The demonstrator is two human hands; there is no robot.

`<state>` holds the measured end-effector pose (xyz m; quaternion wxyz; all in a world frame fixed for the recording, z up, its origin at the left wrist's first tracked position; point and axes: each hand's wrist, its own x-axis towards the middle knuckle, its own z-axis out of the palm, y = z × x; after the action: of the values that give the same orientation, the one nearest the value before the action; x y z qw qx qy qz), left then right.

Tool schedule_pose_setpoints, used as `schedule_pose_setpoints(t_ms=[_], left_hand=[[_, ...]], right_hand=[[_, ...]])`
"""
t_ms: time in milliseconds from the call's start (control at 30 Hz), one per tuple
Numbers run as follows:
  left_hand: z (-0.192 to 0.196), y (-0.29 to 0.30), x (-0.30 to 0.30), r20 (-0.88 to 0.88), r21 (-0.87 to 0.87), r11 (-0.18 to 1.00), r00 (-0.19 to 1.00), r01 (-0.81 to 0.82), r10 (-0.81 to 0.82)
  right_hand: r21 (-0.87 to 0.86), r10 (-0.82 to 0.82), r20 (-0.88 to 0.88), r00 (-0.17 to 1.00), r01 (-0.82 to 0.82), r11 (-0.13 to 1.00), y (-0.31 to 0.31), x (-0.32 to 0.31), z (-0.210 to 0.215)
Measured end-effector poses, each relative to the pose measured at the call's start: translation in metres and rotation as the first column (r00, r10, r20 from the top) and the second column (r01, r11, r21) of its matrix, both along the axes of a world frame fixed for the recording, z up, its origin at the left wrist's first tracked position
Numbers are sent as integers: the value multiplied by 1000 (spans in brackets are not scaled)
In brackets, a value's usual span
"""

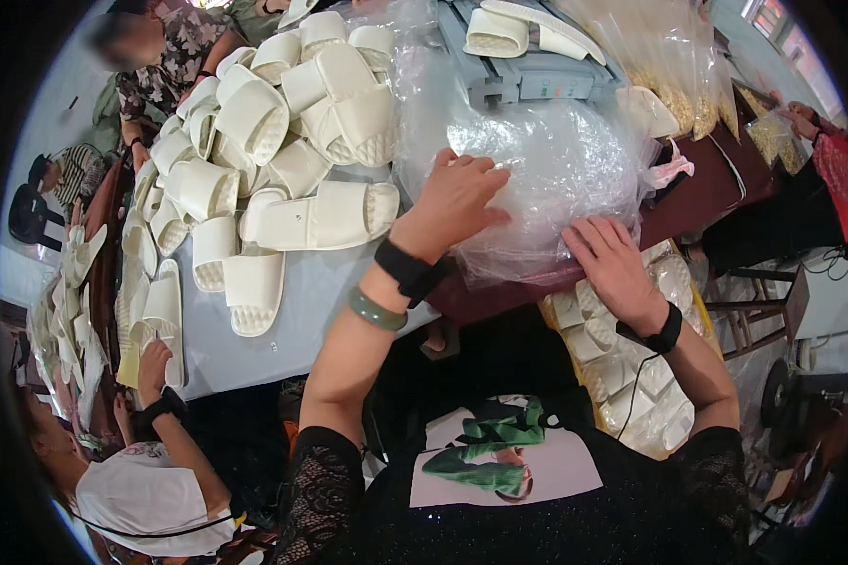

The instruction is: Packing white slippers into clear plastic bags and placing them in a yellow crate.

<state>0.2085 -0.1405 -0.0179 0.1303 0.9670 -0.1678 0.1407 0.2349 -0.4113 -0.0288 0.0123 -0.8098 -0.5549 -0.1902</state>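
Note:
A pile of clear plastic bags (546, 179) lies in front of me on the table. Over its left part is my left hand (457, 202), fingers apart, with no object visible in it; whether it touches the plastic I cannot tell. My right hand (612, 268) rests flat on the near right edge of the bags, its fingers stretched out. Just left of my left hand lies a cream slide slipper (325, 221), sole level with the tabletop. Beyond it rises a large heap of similar cream slippers (254, 122).
Behind the bags stands a grey-blue machine (537, 80) with slippers on top. A yellow-rimmed crate of bagged slippers (622, 381) sits below my right arm. At the left, a co-worker's hand (154, 369) touches slippers. Other people are at the far left and right.

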Motion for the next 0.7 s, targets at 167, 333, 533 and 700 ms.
schedule_pose_setpoints(t_ms=[167, 333, 533, 700], left_hand=[[-16, 3, 20, 22, -93, 990, 993, -110, 112], [-8, 2, 20, 105, -514, 846, 969, -140, 224], [-13, 7, 26, 230, -396, 916, 958, -71, 173], [-7, 11, 28, 249, -341, 938, 957, -54, 146]], right_hand=[[56, 3, -50, 999, 0, 998, -7, -1, -7], [113, 24, -10, 1000, -23, 993, -12, -2, -6], [102, 12, -15, 1000, -10, 995, -11, -3, -9], [285, -2, 0, 1000, 2, 959, -16, -1, 3]])
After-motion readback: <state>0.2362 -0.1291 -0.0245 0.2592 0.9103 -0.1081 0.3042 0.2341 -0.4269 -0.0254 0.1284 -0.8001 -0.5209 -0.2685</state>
